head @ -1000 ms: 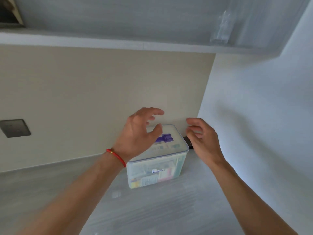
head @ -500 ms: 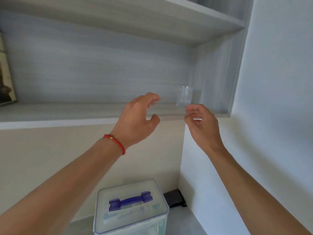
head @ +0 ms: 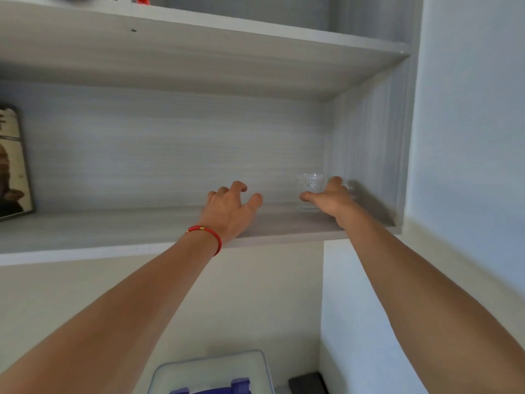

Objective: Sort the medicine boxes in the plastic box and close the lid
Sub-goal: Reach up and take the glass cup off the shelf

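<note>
The clear plastic box (head: 211, 371) sits at the bottom edge of the view with its lid on and a purple handle (head: 210, 389) on top; its contents are out of view. Both my arms reach up to the grey shelf (head: 113, 228). My left hand (head: 230, 207), with a red cord on the wrist, hovers over the shelf board with fingers curled and spread, holding nothing. My right hand (head: 331, 197) is spread beside a small clear glass (head: 309, 186) at the shelf's right end, thumb in front of it. I cannot tell whether the hand touches the glass.
A framed picture (head: 12, 163) leans at the shelf's left end. Another shelf board (head: 199, 46) runs above. A white wall (head: 466, 166) closes the right side. A dark flat object (head: 308, 383) lies right of the box.
My view has tilted up, so the box has dropped to the bottom edge. Both hands have risen from the box lid to the shelf, the right one reaching the glass.
</note>
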